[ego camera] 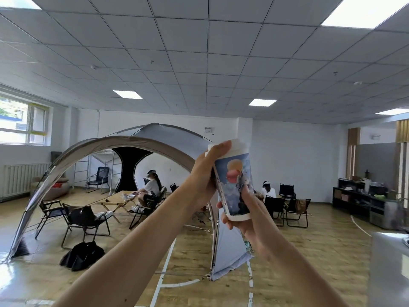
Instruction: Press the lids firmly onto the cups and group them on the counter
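The wooden floor (pixel 309 251), marked with white lines, carries a domed tent (pixel 172 138), several folding chairs (pixel 86 220) and a dark heap of cloth (pixel 81 255) lying just beside the nearest chair. Under the tent stands a low wooden table (pixel 115 199) with a few pale, flat things on it, too small to name. At the lower right a grey counter (pixel 389 269) enters the view, with a small shiny thing (pixel 406 241) at its far edge, cut by the border. Against the right wall a dark shelf unit (pixel 354 202) holds small clutter.
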A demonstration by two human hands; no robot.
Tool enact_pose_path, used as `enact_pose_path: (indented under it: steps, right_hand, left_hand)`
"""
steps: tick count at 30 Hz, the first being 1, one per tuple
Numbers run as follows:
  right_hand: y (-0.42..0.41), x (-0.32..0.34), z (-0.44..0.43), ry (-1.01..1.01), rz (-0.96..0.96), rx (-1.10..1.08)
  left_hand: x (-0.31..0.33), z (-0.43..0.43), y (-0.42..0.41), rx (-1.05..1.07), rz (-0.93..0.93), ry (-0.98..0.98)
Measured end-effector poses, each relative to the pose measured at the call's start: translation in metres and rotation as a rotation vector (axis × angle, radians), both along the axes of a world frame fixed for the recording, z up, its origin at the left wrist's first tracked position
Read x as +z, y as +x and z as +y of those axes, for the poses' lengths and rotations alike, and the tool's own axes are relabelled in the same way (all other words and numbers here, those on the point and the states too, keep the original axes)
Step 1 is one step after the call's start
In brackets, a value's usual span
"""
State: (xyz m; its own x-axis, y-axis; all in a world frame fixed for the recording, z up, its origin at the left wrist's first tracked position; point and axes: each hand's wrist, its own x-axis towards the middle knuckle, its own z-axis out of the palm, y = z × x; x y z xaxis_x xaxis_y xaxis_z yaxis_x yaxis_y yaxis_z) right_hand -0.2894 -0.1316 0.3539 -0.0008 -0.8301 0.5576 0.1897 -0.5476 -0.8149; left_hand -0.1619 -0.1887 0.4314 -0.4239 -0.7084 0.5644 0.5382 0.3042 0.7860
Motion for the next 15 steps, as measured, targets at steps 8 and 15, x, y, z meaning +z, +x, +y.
enact_pose_path:
  steps: [8,15]
  right_hand:
    - [0.006,-0.003,-0.005,-0.064,0.031,-0.164]
    - [0.016,-0.009,-0.006,-0.094,0.123,-0.269]
  left_hand:
    - [-0.005,-0.005,0.0,0.015,-0.05,-0.068]
    - [-0.009,-0.003,-0.01,0.25,0.036,0.045]
